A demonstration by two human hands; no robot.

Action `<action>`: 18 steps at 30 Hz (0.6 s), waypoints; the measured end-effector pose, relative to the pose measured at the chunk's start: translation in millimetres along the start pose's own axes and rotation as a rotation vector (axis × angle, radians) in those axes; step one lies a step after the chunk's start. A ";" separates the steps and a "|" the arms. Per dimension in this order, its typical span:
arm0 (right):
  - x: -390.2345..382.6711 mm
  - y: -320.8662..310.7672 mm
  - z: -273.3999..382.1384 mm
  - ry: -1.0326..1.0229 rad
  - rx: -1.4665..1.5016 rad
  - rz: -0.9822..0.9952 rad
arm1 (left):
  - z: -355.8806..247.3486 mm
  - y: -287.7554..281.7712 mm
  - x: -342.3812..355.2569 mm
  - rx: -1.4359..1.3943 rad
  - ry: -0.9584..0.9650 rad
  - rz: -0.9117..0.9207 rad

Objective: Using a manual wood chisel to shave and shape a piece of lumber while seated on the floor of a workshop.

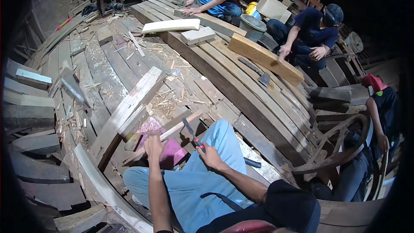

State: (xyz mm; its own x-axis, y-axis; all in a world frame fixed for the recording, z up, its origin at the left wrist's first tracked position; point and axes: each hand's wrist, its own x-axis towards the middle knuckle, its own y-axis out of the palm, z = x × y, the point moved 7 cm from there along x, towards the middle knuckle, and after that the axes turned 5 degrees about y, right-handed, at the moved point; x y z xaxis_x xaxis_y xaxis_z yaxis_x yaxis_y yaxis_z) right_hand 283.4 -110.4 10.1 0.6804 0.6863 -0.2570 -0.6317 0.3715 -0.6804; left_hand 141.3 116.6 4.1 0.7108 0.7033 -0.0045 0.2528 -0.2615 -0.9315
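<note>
My left hand (154, 147) is closed around a long, thin wooden strip (177, 126), which slants up to the right in front of my knees. In my right hand (209, 155) is a chisel-like tool (189, 130) with a dark flat blade and a red-and-black handle. Its blade points up and away, just right of the strip and apart from my left hand. Beside my right thigh a black handle (252, 162) shows; what it belongs to is hidden. Pink plastic (173, 152) lies under the strip, between my crossed legs and a thick beam (131, 100).
Wood shavings (170, 99) litter the plank floor. A raised row of long planks (241, 86) crosses to the right, bearing an axe (255, 71) and a thick board (265, 58). Two people sit beyond it; another is at right near a curved wooden frame (334, 146).
</note>
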 end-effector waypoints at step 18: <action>0.9 4.2 -8.4 0.019 0.002 -0.068 | -1.8 -2.2 0.7 0.028 0.039 -0.024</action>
State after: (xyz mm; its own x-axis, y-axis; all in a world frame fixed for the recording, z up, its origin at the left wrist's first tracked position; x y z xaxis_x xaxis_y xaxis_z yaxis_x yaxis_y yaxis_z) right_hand 284.5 -113.4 1.2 0.7289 0.6472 -0.2231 -0.5844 0.4184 -0.6953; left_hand 142.5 116.4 6.7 0.7296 0.6831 0.0316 0.2524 -0.2260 -0.9409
